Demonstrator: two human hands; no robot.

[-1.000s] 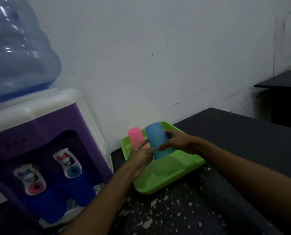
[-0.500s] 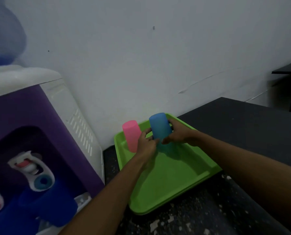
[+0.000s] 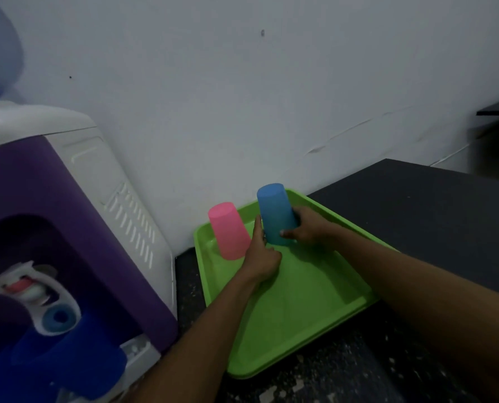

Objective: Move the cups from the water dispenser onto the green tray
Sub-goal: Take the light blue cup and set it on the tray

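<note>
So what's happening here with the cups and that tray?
A person is setting an upside-down blue cup onto the green tray. The right hand grips it, and the left hand steadies it from the other side. A pink cup already stands upside down on the tray. Dark blue cups wait at the water dispenser.

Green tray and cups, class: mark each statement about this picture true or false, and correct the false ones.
1. The pink cup stands upside down on the green tray. True.
2. The right hand grips the blue cup. True.
3. The blue cup lies flat on the black counter. False: it is held over the tray, mouth down.
4. The left hand holds the pink cup. False: it touches the blue cup.
5. The tray sits right of the water dispenser. True.
</note>
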